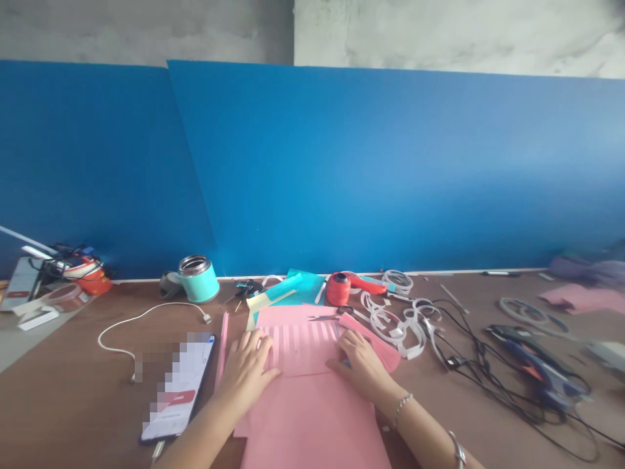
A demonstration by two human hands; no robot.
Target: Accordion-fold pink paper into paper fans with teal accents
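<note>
A pink sheet of paper or thin card (pixel 312 417) lies in front of me, with pale strips (pixel 305 342) across its upper part. My left hand (pixel 249 365) rests on the left edge of the striped part, thumb stretched inward and fingers loosely bent. On the opposite edge lies my right hand (pixel 359 365), also palm down with its thumb pointing inward. Neither hand visibly grips anything. Just beyond the right fingers is a pleated pink piece (pixel 374 342). Scissors (pixel 329 317) lie at the sheet's far edge.
A phone (pixel 180 391) and white cable (pixel 146 311) lie left, below a turquoise cup (pixel 200 280). Behind the sheet stand a red thread cone (pixel 338 290) and teal paper (pixel 303 293). White tape loops (pixel 390 319), black cables (pixel 481 365) and a dark blue tool (pixel 541 371) spread right.
</note>
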